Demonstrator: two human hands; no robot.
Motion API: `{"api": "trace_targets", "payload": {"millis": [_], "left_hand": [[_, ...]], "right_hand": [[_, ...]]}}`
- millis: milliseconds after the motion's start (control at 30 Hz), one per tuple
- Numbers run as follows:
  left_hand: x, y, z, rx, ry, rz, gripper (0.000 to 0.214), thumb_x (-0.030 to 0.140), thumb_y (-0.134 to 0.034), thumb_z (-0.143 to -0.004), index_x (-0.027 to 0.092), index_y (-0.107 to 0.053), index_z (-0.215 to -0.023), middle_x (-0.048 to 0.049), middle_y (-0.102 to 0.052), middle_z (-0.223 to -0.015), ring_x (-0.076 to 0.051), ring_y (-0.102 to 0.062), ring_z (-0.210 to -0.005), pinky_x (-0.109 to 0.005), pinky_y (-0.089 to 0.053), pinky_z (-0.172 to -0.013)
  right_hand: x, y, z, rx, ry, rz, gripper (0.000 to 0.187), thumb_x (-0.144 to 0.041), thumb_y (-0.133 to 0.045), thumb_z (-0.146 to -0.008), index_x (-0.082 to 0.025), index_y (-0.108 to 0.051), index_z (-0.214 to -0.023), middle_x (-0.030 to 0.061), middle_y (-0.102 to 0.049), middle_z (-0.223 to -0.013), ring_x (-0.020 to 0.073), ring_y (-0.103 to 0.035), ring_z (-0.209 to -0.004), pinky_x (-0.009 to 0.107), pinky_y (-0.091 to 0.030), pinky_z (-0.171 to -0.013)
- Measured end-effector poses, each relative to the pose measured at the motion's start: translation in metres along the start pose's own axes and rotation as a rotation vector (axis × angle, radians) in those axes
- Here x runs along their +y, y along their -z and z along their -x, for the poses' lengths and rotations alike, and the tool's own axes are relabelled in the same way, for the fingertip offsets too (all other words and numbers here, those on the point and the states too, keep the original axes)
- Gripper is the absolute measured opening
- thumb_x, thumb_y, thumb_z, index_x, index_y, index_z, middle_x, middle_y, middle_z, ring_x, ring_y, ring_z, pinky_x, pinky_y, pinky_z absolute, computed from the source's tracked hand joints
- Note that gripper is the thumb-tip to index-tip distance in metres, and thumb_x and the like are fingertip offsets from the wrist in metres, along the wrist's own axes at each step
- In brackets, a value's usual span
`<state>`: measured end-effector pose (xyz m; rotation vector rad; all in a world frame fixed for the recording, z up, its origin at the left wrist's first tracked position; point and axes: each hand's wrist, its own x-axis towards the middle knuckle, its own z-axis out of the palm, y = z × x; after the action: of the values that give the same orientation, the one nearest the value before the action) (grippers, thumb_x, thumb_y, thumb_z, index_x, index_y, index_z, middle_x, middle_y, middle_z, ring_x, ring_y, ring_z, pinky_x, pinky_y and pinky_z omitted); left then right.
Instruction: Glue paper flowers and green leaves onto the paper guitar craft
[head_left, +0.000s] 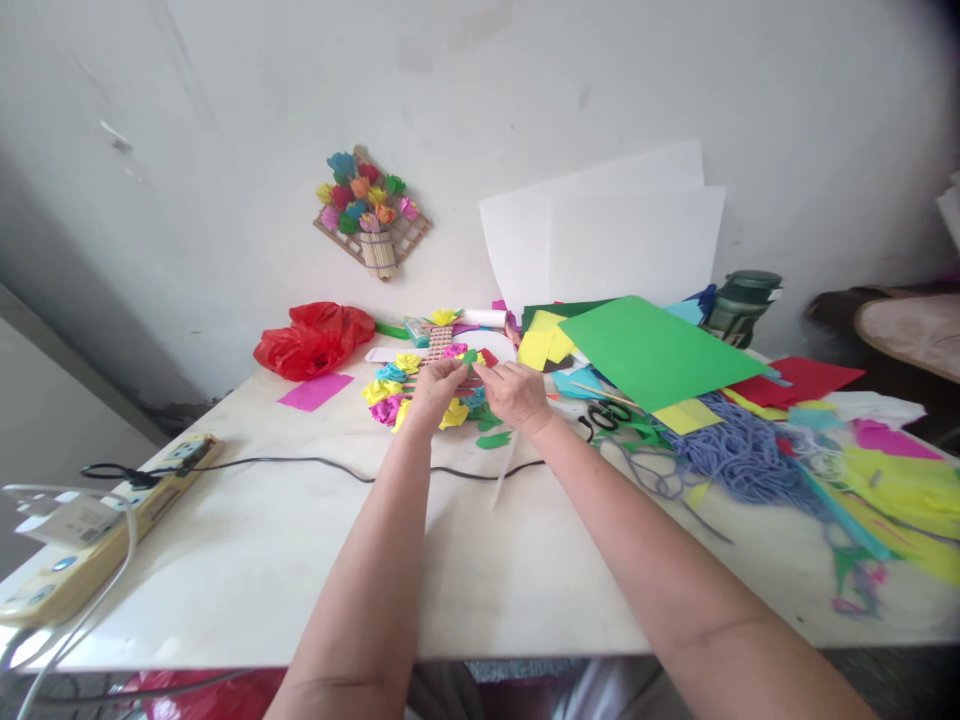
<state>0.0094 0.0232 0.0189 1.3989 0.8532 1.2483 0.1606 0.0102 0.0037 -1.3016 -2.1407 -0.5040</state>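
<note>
Both my arms reach far across a white table (262,540). My left hand (437,391) and my right hand (514,393) meet fingertip to fingertip over a craft of paper flowers (391,388) in yellow, blue and pink. Together they pinch a small green paper piece (470,357) between them. Beneath the hands lies a small wooden lattice (439,342) with flowers around it. Green paper leaves (493,439) lie on the table just below my right hand.
A finished flower basket (371,210) hangs on the wall. A red plastic bag (313,338), a pink paper slip (316,391), a green sheet (660,352), black scissors (606,416), blue yarn (739,455) and coloured scraps crowd the right. A power strip (97,530) and black cable (300,463) lie left.
</note>
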Motion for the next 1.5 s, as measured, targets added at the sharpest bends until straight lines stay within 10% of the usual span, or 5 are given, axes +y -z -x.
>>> {"api": "trace_targets", "payload": {"millis": [267, 700, 1200, 1500], "left_hand": [[-0.014, 0.02, -0.009, 0.219, -0.092, -0.097, 0.033, 0.046, -0.066, -0.067, 0.016, -0.053, -0.068, 0.0008, -0.06, -0.057, -0.008, -0.05, -0.041, -0.021, -0.043, -0.042], [-0.009, 0.016, -0.006, 0.206, -0.077, -0.102, 0.035, 0.046, -0.068, -0.066, 0.015, -0.051, -0.071, -0.004, -0.066, -0.061, -0.012, -0.058, -0.044, -0.022, -0.045, -0.042], [-0.007, 0.018, -0.004, 0.198, 0.013, -0.073, 0.028, 0.038, -0.066, -0.071, 0.014, -0.052, -0.073, -0.0048, -0.067, -0.067, -0.015, -0.063, -0.053, -0.024, -0.05, -0.049], [-0.004, 0.016, -0.001, 0.138, 0.055, -0.111, 0.021, 0.031, -0.065, -0.073, 0.012, -0.057, -0.07, -0.0051, -0.067, -0.071, -0.014, -0.064, -0.055, -0.023, -0.051, -0.052]], "right_hand": [[0.058, 0.038, -0.008, -0.522, -0.515, 0.153, 0.033, -0.027, -0.049, -0.076, -0.017, -0.067, -0.103, 0.0141, -0.066, -0.103, 0.0257, -0.06, -0.097, 0.031, -0.042, -0.074], [0.061, 0.02, 0.001, -0.948, -0.46, 0.135, 0.041, -0.016, -0.056, -0.069, -0.012, -0.063, -0.11, 0.0172, -0.063, -0.112, 0.0267, -0.06, -0.102, 0.033, -0.047, -0.077], [0.079, 0.022, 0.008, -0.401, -0.591, 0.047, 0.03, -0.028, -0.053, -0.072, -0.015, -0.063, -0.097, 0.0167, -0.066, -0.1, 0.0286, -0.061, -0.095, 0.034, -0.044, -0.074], [0.076, 0.007, 0.025, -0.06, -0.636, -1.22, 0.014, -0.026, -0.058, -0.058, -0.015, -0.055, -0.067, -0.0033, -0.051, -0.049, 0.0074, -0.039, -0.035, 0.023, -0.036, -0.037]]}}
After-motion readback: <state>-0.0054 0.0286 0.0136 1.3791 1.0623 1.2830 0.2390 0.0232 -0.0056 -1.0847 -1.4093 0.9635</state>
